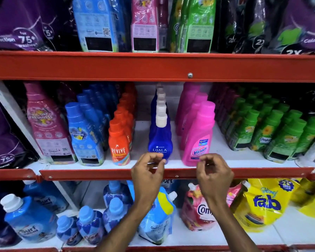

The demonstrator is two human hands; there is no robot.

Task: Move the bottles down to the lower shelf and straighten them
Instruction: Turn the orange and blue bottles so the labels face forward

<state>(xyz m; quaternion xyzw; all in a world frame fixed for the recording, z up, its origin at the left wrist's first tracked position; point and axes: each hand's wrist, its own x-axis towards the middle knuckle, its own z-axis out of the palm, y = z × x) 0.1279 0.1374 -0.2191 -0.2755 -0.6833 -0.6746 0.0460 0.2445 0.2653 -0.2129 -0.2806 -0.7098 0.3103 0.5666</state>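
Note:
On the middle shelf (171, 173) stand rows of bottles: orange Revive (119, 142), dark blue Ujala with white caps (160, 140), and pink Vanish (198, 137). My left hand (148, 173) hovers at the shelf's front edge just below the front Ujala bottle, fingers curled and apart, holding nothing. My right hand (214, 174) is at the same height, right in front of the front Vanish bottle's base, fingers loosely curled and empty. Whether the fingertips touch the bottles I cannot tell. Both forearms rise from the bottom of the view.
Blue bottles (85, 133) and a pink pouch (47, 124) stand to the left, green Comfort bottles (273, 131) to the right. The lower shelf (171, 242) holds Surf bottles (27, 217), small blue bottles, Comfort pouches (198, 210) and yellow Fab pouches (262, 200). Above is a shelf of pouches.

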